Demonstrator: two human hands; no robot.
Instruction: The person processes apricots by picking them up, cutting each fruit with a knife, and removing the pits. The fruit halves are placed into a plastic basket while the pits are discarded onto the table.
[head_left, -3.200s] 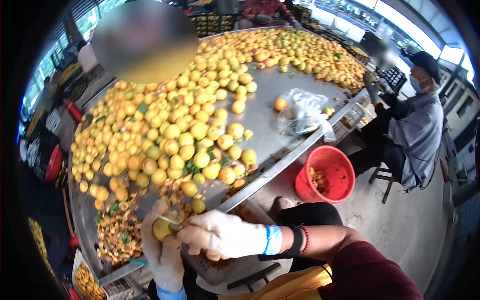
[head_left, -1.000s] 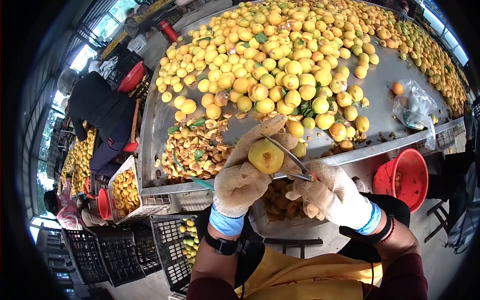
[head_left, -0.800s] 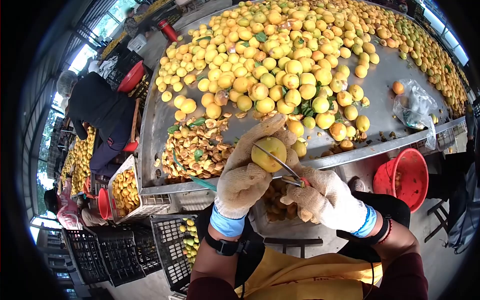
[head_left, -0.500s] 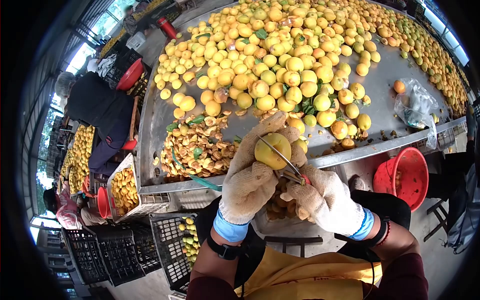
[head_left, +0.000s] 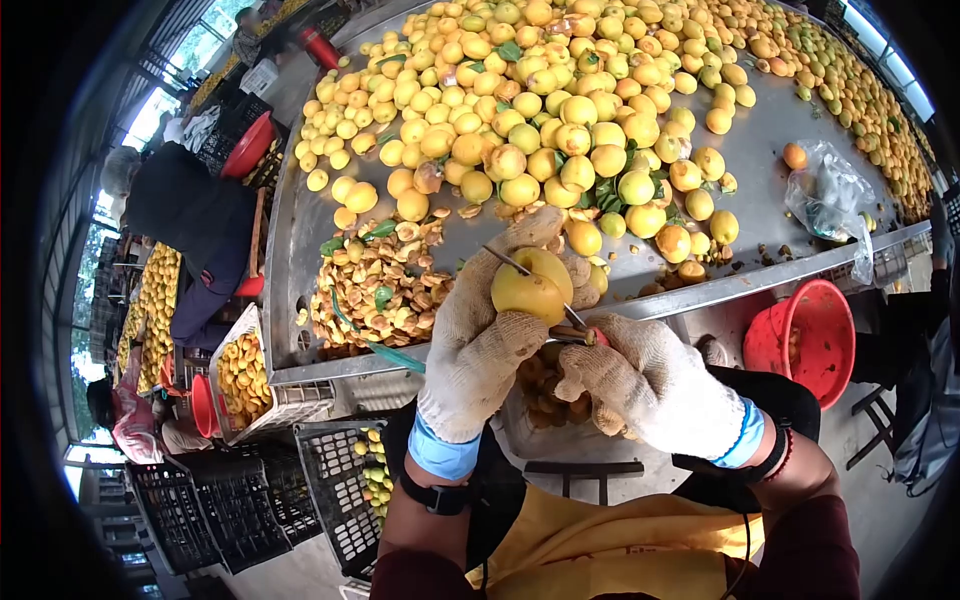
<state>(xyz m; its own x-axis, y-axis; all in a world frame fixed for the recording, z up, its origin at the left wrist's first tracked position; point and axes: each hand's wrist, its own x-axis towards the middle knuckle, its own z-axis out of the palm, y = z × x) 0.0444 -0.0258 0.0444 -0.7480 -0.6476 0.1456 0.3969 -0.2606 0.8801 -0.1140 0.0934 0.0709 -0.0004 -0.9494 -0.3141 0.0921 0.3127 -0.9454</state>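
Note:
A round yellow peach-like fruit [head_left: 528, 296] is held upright in the fingers of my left hand [head_left: 468, 345], which wears a knitted glove. My right hand [head_left: 655, 388], gloved too, is closed around the handle end of a thin-bladed knife [head_left: 573, 318]. The blade meets the fruit low on its right, and its tip shows at the upper left; the fruit hides or encloses the middle. Below my hands, a container holds cut fruit pieces [head_left: 545, 385], partly hidden by the gloves. Trimmed pieces [head_left: 375, 285] are heaped on the metal table [head_left: 470, 240] to the left.
A large pile of whole yellow fruit [head_left: 560, 120] covers much of the table. A plastic bag [head_left: 832, 200] lies at right, above a red basin [head_left: 800, 345]. Black crates [head_left: 340, 490] and a crate of fruit [head_left: 245, 375] stand left. A person in dark clothing [head_left: 195, 220] bends nearby.
Both hands and the fruit have shifted slightly left in view. The blade crossed the fruit's front; now its middle is out of sight and its tip sticks out at the upper left.

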